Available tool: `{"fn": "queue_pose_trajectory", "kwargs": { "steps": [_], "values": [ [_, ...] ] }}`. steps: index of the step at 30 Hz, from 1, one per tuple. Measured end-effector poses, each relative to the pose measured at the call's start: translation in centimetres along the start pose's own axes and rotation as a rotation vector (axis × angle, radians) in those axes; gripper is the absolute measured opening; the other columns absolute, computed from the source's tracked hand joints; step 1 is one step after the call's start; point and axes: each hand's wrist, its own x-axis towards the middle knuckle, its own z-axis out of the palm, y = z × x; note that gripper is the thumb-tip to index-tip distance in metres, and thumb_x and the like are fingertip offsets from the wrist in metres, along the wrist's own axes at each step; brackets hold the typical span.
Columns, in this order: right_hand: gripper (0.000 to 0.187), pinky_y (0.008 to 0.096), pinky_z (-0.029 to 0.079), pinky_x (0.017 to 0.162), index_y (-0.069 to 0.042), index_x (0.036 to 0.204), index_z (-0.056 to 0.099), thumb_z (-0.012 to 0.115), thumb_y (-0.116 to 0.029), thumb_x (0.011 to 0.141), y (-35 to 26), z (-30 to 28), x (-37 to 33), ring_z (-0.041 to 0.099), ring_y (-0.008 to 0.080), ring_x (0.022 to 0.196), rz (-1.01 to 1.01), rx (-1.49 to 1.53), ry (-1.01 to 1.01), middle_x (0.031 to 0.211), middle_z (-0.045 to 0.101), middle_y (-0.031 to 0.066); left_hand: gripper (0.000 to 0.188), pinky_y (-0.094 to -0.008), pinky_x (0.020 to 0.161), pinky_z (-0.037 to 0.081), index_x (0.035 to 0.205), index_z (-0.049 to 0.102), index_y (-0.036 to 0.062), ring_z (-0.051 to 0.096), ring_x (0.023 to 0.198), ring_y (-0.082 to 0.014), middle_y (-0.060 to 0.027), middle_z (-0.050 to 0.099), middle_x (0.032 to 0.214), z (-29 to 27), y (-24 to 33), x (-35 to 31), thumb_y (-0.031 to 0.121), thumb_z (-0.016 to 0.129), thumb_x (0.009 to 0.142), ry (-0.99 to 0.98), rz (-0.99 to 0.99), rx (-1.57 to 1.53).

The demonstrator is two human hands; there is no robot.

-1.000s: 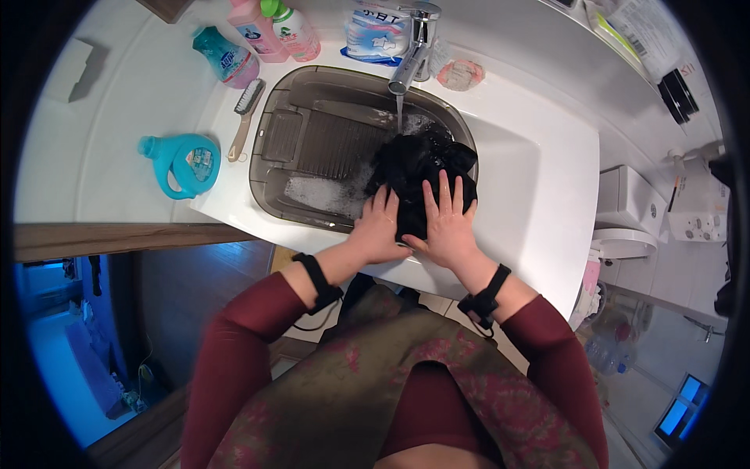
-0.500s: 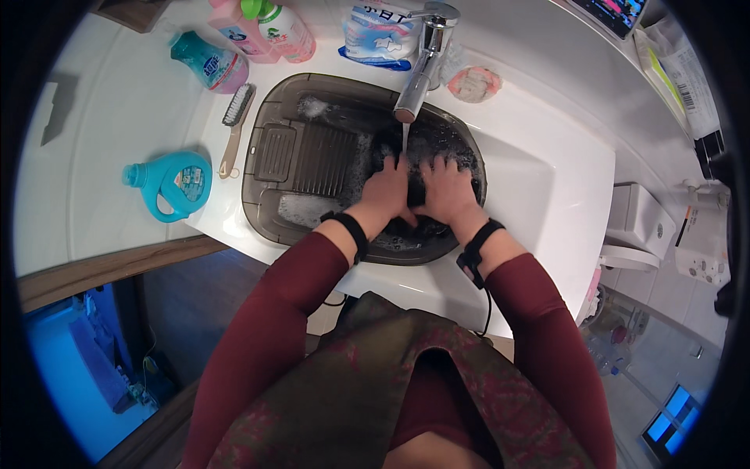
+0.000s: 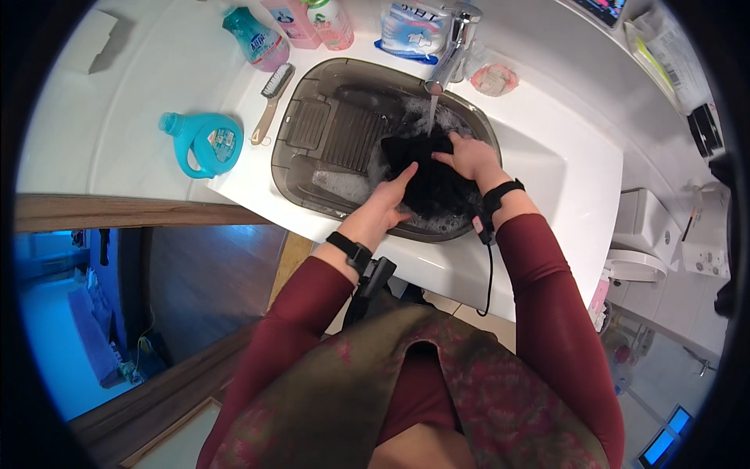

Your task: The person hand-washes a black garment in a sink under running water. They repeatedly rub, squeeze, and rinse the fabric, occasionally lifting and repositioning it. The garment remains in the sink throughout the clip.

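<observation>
head view, looking down. a black cloth (image 3: 426,176) lies wet and bunched in the tap-side half of a grey wash tub (image 3: 291,168), directly beneath the water stream falling from the tap (image 3: 451,48). taking the tap as landmark: the cloth sits just below its spout, the ribbed scrubbing panel (image 3: 350,134) of the tub lies to the left of the tap and away from the cloth, and suds (image 3: 344,184) gather between panel and cloth.

the left hand (image 3: 391,199) meets the cloth from the near-left edge, fingers extended and pressed flat along its side; this grip looks like a flat press, not a closed fist. the right hand (image 3: 467,156) lies on the far-right edge of the cloth, nearer the tap, fingers curled over the fabric in a loose clutch; whether fabric is pinched underneath cannot be told. the cloth thus sits between the two hands, its longer spread running roughly from the tap toward the person, with the right hand the nearer one to the stream.

left of the tap on the white bench (image 3: 148,94): a scrubbing brush (image 3: 271,102) beside the tub rim, a teal bottle (image 3: 200,142) lying on its side, and upright bottles (image 3: 297,23) farther back.
</observation>
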Motion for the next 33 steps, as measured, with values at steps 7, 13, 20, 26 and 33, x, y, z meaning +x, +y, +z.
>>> {"fn": "queue_pose_trajectory", "kwargs": {
  "steps": [7, 13, 20, 26, 33],
  "values": [
    [0.084, 0.0458, 0.047, 0.106, -0.012, 0.15, 0.043, 0.066, -0.062, 0.086, 0.9, 1.9, -4.8, 0.055, 0.0399, 0.129, 0.105, 0.251, 0.16, 0.144, 0.052, 0.0233, 0.084, -0.0464, 0.09, 0.053, 0.14, 0.036, 0.0019, 0.061, 0.11, -0.0322, -0.02, 0.056, 0.125, 2.7, -1.4, 2.0, 0.005, 0.083, 0.071, 0.155, 0.43, -0.031],
    [0.1, 0.0441, 0.038, 0.115, -0.015, 0.161, 0.018, 0.077, -0.03, 0.082, 0.3, 3.6, -6.8, 0.043, 0.0442, 0.138, 0.117, 0.803, 0.423, 0.152, 0.038, 0.0289, 0.04, -0.0376, 0.078, 0.053, 0.103, 0.062, 0.0064, 0.066, 0.087, -0.0247, -0.0122, 0.067, 0.097, 6.6, 5.8, 0.8, -0.004, 0.071, 0.065, 0.18, 1.007, 0.728],
    [0.117, 0.044, 0.025, 0.122, 0.007, 0.157, 0.009, 0.083, -0.036, 0.077, -0.2, 3.2, -10.3, 0.027, 0.0407, 0.149, 0.226, 1.1, 0.584, 0.157, 0.026, 0.0325, 0.043, -0.0462, 0.087, 0.049, 0.106, 0.063, 0.0094, 0.057, 0.099, -0.0396, -0.015, 0.058, 0.1, 5.9, 4.7, -4.1, -0.01, 0.064, 0.068, -0.205, 1.578, 1.435],
    [0.078, 0.0493, 0.031, 0.119, -0.013, 0.15, 0.046, 0.074, -0.049, 0.087, 2.4, -2.3, -10.8, 0.031, 0.0463, 0.146, -0.318, 0.449, 0.337, 0.16, 0.031, 0.0259, 0.047, -0.0452, 0.091, 0.049, 0.115, 0.063, 0.0107, 0.053, 0.104, -0.0387, -0.0139, 0.054, 0.109, 2.5, 1.5, -5.1, -0.005, 0.066, 0.071, -0.326, 1.623, 1.637],
    [0.11, 0.064, 0.036, 0.11, -0.005, 0.16, 0.02, 0.074, -0.058, 0.081, -0.3, 4.4, -15.8, 0.027, 0.0423, 0.149, -0.266, 0.075, 0.255, 0.164, 0.019, 0.0251, 0.104, -0.0645, 0.11, 0.037, 0.159, 0.022, 0.012, 0.021, 0.145, -0.056, -0.0256, 0.018, 0.161, -0.5, -3.1, -8.0, 0.012, 0.076, 0.071, -0.21, 1.284, 1.519]
  ]
}}
